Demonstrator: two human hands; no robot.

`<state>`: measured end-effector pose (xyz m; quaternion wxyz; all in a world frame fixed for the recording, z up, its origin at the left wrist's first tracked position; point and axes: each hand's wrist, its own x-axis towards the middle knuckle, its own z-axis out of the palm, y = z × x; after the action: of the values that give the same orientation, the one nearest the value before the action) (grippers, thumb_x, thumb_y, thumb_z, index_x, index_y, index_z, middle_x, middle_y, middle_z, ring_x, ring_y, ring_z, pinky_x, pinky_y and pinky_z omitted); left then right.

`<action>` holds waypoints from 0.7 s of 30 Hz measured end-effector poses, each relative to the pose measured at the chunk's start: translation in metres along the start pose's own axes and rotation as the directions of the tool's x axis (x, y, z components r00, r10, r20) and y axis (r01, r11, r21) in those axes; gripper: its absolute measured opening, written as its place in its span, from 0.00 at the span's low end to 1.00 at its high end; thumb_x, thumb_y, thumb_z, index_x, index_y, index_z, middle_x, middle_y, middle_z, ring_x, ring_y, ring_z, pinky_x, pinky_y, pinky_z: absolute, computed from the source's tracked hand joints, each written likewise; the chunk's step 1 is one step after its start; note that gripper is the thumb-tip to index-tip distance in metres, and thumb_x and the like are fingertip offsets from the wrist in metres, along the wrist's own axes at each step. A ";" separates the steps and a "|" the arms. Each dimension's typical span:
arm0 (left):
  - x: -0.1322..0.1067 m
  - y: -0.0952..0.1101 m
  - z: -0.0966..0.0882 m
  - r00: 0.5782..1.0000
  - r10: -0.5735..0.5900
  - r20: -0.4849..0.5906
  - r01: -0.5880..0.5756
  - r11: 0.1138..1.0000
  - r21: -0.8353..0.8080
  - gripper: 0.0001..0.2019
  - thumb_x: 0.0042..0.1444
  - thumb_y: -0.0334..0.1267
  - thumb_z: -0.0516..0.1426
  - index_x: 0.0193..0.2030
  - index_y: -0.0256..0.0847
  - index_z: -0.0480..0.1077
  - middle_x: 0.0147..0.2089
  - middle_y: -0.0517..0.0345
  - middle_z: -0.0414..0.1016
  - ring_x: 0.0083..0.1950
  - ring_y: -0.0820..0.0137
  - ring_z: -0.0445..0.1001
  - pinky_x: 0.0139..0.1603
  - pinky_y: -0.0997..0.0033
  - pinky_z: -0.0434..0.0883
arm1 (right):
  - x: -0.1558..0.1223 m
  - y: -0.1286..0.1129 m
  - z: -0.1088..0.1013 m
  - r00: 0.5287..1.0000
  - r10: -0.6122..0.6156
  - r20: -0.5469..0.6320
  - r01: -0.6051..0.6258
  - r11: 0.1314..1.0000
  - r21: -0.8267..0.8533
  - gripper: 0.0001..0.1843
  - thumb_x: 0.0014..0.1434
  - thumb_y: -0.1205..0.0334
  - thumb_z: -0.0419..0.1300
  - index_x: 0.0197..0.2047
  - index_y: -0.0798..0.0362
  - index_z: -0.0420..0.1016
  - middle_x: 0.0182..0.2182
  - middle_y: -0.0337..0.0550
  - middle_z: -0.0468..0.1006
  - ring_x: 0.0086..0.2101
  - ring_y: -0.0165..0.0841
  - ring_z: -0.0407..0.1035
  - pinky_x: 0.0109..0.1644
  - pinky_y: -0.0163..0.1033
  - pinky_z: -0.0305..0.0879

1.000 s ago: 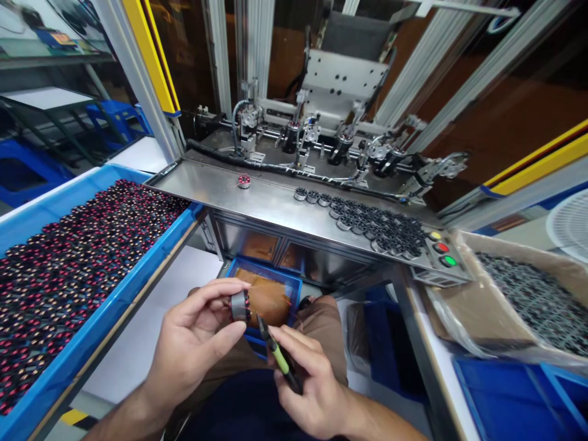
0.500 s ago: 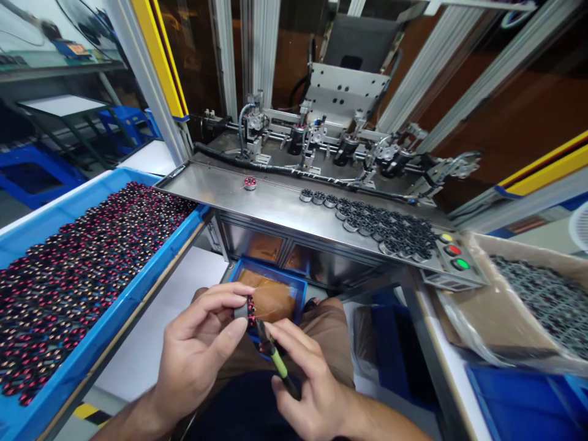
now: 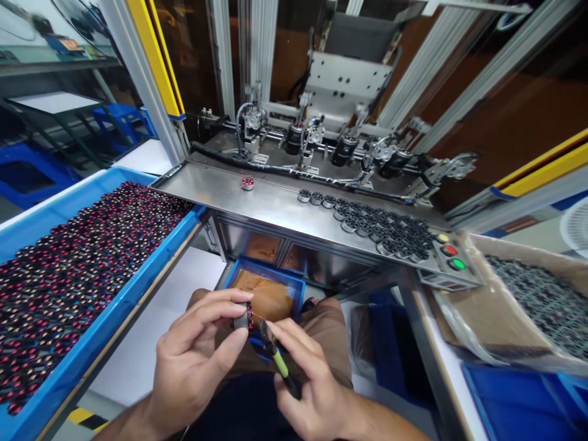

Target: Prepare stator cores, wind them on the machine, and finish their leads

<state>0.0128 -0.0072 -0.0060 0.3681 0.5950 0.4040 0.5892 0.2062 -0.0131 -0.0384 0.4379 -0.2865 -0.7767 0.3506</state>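
Note:
My left hand (image 3: 195,361) pinches a small round wound coil part (image 3: 243,317) with red windings between thumb and fingers, held above my lap. My right hand (image 3: 307,380) grips a slim green-handled tool (image 3: 275,355); its dark tip touches the coil's right side. Both hands are closed and sit close together, in front of a small blue bin (image 3: 294,291) with brown material in it.
A big blue tray (image 3: 151,260) at left is filled with red-wound coils. The steel shelf (image 3: 275,208) carries one coil (image 3: 247,183) and several dark ring parts (image 3: 381,229), plus three coloured buttons (image 3: 449,250). A lined carton (image 3: 528,294) of parts sits right.
The hands and coil have shifted slightly lower and the coil is turned a little; the tool tip stays against it. The view has wobbled slightly.

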 end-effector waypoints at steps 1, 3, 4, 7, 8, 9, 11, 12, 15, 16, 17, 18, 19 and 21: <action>0.000 0.000 0.000 1.000 0.014 0.006 -0.014 1.000 0.004 0.16 0.56 0.22 0.58 0.47 0.45 0.73 0.50 0.57 0.76 0.55 0.71 0.73 0.56 0.75 0.73 | 0.001 -0.001 0.000 1.000 -0.005 0.000 0.005 1.000 0.010 0.44 0.44 0.75 0.53 0.67 0.53 0.54 0.43 0.50 0.70 0.43 0.39 0.69 0.46 0.45 0.71; -0.001 -0.001 -0.001 0.999 0.034 0.024 -0.034 0.999 0.012 0.17 0.56 0.21 0.58 0.47 0.44 0.73 0.50 0.56 0.76 0.55 0.69 0.74 0.56 0.73 0.73 | 0.003 -0.001 0.001 1.000 -0.012 -0.003 0.012 1.000 0.020 0.45 0.44 0.75 0.53 0.67 0.52 0.53 0.44 0.50 0.69 0.45 0.40 0.68 0.49 0.46 0.71; -0.002 -0.001 -0.001 0.999 0.038 0.034 -0.039 0.999 0.016 0.17 0.55 0.21 0.58 0.47 0.44 0.73 0.51 0.55 0.76 0.55 0.68 0.74 0.56 0.72 0.74 | 0.004 -0.002 0.002 1.000 -0.013 -0.006 0.013 1.000 0.019 0.45 0.44 0.74 0.53 0.67 0.52 0.53 0.44 0.50 0.70 0.45 0.40 0.68 0.49 0.46 0.71; -0.005 -0.001 -0.002 0.997 0.043 0.059 -0.045 0.999 0.022 0.17 0.55 0.20 0.58 0.48 0.44 0.72 0.51 0.55 0.76 0.56 0.67 0.74 0.55 0.71 0.74 | 0.005 -0.002 0.002 1.000 -0.009 -0.012 0.009 1.000 0.003 0.44 0.44 0.74 0.54 0.67 0.53 0.54 0.44 0.50 0.71 0.43 0.39 0.69 0.47 0.45 0.72; -0.005 -0.001 -0.002 0.997 0.048 0.061 -0.049 0.998 0.024 0.17 0.55 0.20 0.58 0.48 0.44 0.72 0.51 0.55 0.76 0.56 0.67 0.74 0.55 0.71 0.74 | 0.005 -0.002 0.002 1.000 -0.005 -0.016 0.005 1.000 -0.008 0.44 0.44 0.74 0.53 0.66 0.53 0.55 0.42 0.50 0.72 0.41 0.38 0.70 0.45 0.43 0.72; -0.006 -0.001 -0.001 0.997 0.051 0.064 -0.053 0.998 0.027 0.17 0.55 0.20 0.58 0.48 0.44 0.72 0.51 0.55 0.76 0.56 0.67 0.74 0.55 0.71 0.74 | 0.004 -0.003 0.002 1.000 0.002 -0.016 -0.002 1.000 -0.021 0.43 0.45 0.75 0.53 0.66 0.53 0.56 0.41 0.49 0.73 0.39 0.37 0.70 0.43 0.41 0.73; -0.005 -0.001 -0.002 0.996 0.051 0.071 -0.054 0.998 0.033 0.17 0.55 0.20 0.58 0.48 0.44 0.72 0.51 0.54 0.76 0.56 0.67 0.73 0.56 0.70 0.74 | 0.002 -0.003 0.001 1.000 0.021 -0.010 -0.021 0.999 -0.047 0.42 0.45 0.75 0.53 0.66 0.53 0.58 0.38 0.48 0.75 0.35 0.35 0.71 0.38 0.39 0.72; -0.004 -0.002 -0.002 0.996 0.048 0.075 -0.051 0.998 0.034 0.17 0.55 0.20 0.58 0.48 0.44 0.72 0.51 0.54 0.76 0.56 0.67 0.74 0.56 0.70 0.74 | 0.001 -0.003 0.000 0.999 0.036 -0.010 -0.037 0.998 -0.060 0.42 0.45 0.75 0.53 0.65 0.53 0.59 0.38 0.47 0.76 0.34 0.35 0.71 0.38 0.38 0.72; -0.003 -0.004 -0.005 0.993 0.069 0.093 -0.073 0.997 0.039 0.17 0.55 0.20 0.58 0.48 0.43 0.72 0.53 0.52 0.74 0.56 0.65 0.74 0.55 0.67 0.75 | -0.001 -0.002 -0.004 0.993 0.116 -0.023 -0.117 0.990 -0.074 0.40 0.46 0.76 0.53 0.64 0.52 0.62 0.39 0.47 0.77 0.37 0.36 0.72 0.44 0.41 0.72; -0.002 -0.006 -0.007 0.989 0.100 0.106 -0.106 0.993 0.054 0.17 0.55 0.20 0.58 0.47 0.42 0.72 0.54 0.51 0.74 0.56 0.64 0.74 0.56 0.65 0.75 | -0.002 -0.001 -0.006 0.988 0.154 -0.032 -0.156 0.986 -0.066 0.39 0.47 0.77 0.53 0.64 0.52 0.62 0.39 0.46 0.77 0.38 0.36 0.72 0.46 0.41 0.71; -0.002 -0.007 -0.009 0.982 0.144 0.124 -0.154 0.985 0.075 0.17 0.53 0.19 0.59 0.47 0.42 0.73 0.55 0.50 0.73 0.56 0.63 0.74 0.56 0.63 0.75 | -0.002 -0.001 -0.008 0.981 0.192 -0.035 -0.194 0.980 -0.049 0.39 0.48 0.77 0.53 0.64 0.52 0.61 0.38 0.46 0.76 0.38 0.35 0.71 0.46 0.41 0.71; -0.002 -0.009 -0.011 0.972 0.191 0.139 -0.205 0.974 0.094 0.18 0.52 0.19 0.60 0.47 0.41 0.73 0.56 0.49 0.71 0.56 0.61 0.74 0.55 0.61 0.76 | -0.003 -0.001 -0.010 0.974 0.224 -0.034 -0.225 0.974 -0.026 0.38 0.49 0.78 0.53 0.64 0.51 0.61 0.38 0.45 0.76 0.38 0.34 0.71 0.45 0.41 0.71; -0.003 -0.010 -0.012 0.961 0.234 0.149 -0.252 0.961 0.116 0.20 0.50 0.18 0.62 0.48 0.41 0.73 0.57 0.47 0.70 0.55 0.60 0.74 0.54 0.58 0.76 | -0.004 -0.001 -0.012 0.968 0.249 -0.029 -0.249 0.968 -0.008 0.39 0.49 0.78 0.53 0.65 0.51 0.60 0.38 0.45 0.75 0.37 0.33 0.71 0.44 0.40 0.71; -0.003 -0.013 -0.014 0.952 0.285 0.116 -0.304 0.931 0.204 0.25 0.47 0.20 0.64 0.52 0.42 0.71 0.57 0.46 0.70 0.52 0.59 0.76 0.50 0.56 0.79 | -0.007 -0.004 -0.017 0.961 0.275 -0.013 -0.275 0.961 0.012 0.40 0.50 0.79 0.53 0.65 0.48 0.59 0.38 0.43 0.75 0.37 0.33 0.71 0.45 0.41 0.71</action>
<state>-0.0019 -0.0052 -0.0182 0.2244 0.7103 0.3570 0.5637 0.2241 -0.0153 -0.0322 0.3922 -0.3917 -0.7243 0.4100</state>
